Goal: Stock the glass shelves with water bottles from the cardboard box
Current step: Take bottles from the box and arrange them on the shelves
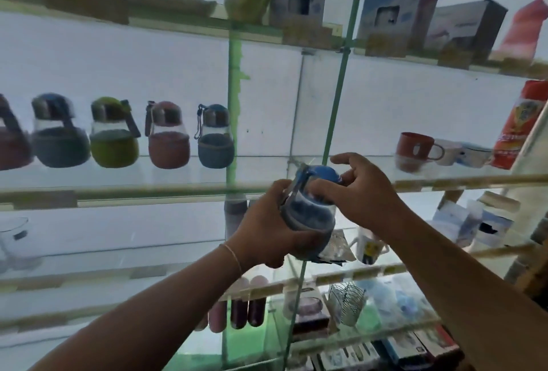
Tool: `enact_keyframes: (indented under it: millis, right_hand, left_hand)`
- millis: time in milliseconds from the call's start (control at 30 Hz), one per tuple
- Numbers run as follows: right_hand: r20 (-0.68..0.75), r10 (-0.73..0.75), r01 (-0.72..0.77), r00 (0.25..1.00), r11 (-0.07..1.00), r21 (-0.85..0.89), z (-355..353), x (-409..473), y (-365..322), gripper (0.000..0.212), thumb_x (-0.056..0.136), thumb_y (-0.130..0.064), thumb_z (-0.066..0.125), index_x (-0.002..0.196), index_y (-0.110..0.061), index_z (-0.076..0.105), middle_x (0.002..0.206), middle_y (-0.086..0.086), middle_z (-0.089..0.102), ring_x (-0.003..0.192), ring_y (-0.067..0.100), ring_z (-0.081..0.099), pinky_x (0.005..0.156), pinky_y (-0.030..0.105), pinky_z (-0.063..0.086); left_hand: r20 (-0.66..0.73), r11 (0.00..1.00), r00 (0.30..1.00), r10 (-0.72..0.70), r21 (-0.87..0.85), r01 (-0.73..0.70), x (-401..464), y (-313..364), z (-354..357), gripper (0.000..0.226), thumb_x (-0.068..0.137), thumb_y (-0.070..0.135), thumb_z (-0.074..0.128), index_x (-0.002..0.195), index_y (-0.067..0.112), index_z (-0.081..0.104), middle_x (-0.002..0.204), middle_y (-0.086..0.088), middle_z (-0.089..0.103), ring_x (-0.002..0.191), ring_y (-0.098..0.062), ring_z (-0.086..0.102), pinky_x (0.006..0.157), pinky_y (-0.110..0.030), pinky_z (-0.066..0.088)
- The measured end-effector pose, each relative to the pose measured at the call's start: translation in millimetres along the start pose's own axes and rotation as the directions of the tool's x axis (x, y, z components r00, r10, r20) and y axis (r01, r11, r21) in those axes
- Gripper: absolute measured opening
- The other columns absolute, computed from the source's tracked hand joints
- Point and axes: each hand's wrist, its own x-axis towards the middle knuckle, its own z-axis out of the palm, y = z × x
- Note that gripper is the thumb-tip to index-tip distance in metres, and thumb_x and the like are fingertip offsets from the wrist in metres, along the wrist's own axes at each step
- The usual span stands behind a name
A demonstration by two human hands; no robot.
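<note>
A blue water bottle (pixel 311 210) is gripped by the left hand (pixel 267 231) and right hand (pixel 361 189) before the glass shelf's front edge (pixel 148 192).

Pale wall (pixel 118 68) behind, cool light.

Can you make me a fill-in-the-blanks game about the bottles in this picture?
1. The bottle in the two hands has a cap coloured ____.
2. The left hand grips the ____ part of that bottle.
3. The red mug stands on the shelf to the ____ of the held bottle.
4. Between the grey bottle and the red bottle on the shelf stands a ____ one.

Missing words: blue; lower; right; green
</note>
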Motion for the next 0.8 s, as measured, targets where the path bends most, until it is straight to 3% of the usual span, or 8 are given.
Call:
enact_keyframes:
  millis: [167, 567, 700, 800]
  right_hand:
    - [0.028, -0.093, 0.092, 0.995, 0.995, 0.043, 25, 15, -35, 0.058, 0.078, -0.041, 0.077, 0.128, -0.023, 0.052, 0.087, -0.008, 0.062, 0.082, 0.008, 0.061, 0.075, 0.027, 0.052]
    - [0.109, -0.247, 0.223, 0.963, 0.955, 0.194, 119, 46, -123, 0.052, 0.076, -0.047, 0.078, 0.120, -0.029, 0.057, 0.098, -0.010, 0.068, 0.084, 0.006, 0.067, 0.066, 0.019, 0.047]
    - [0.151, -0.264, 0.224, 0.953, 0.945, 0.239, 161, 54, -148, 0.057, 0.075, -0.046, 0.080, 0.123, -0.028, 0.056, 0.109, -0.007, 0.069, 0.088, 0.008, 0.070, 0.079, 0.035, 0.059]
    - [0.179, -0.272, 0.218, 0.946, 0.937, 0.275, 192, 59, -167, 0.055, 0.072, -0.044, 0.082, 0.119, -0.032, 0.056, 0.106, -0.005, 0.069, 0.087, 0.011, 0.071, 0.074, 0.035, 0.060]
  left_hand:
    - [-0.142, 0.997, 0.990, 0.010, 0.079, 0.001, 0, 1, -42, 0.076, 0.054, 0.058, 0.084, 0.117, 0.035, 0.048, 0.104, 0.013, 0.066, 0.094, -0.005, 0.065, 0.082, -0.034, 0.057]
    - [-0.351, 0.979, 0.935, 0.051, 0.201, 0.022, -12, -25, -167, 0.073, 0.056, 0.059, 0.085, 0.115, 0.038, 0.048, 0.104, 0.017, 0.065, 0.094, -0.003, 0.064, 0.081, -0.032, 0.058]
    - [-0.423, 0.978, 0.904, 0.060, 0.205, 0.031, -23, -37, -215, 0.069, 0.058, 0.052, 0.087, 0.113, 0.038, 0.049, 0.102, 0.018, 0.066, 0.090, 0.002, 0.063, 0.079, -0.026, 0.057]
    - [-0.446, 0.978, 0.894, 0.042, 0.203, 0.055, -32, -47, -251, 0.067, 0.059, 0.051, 0.087, 0.113, 0.034, 0.051, 0.103, 0.015, 0.067, 0.092, 0.000, 0.065, 0.081, -0.026, 0.057]
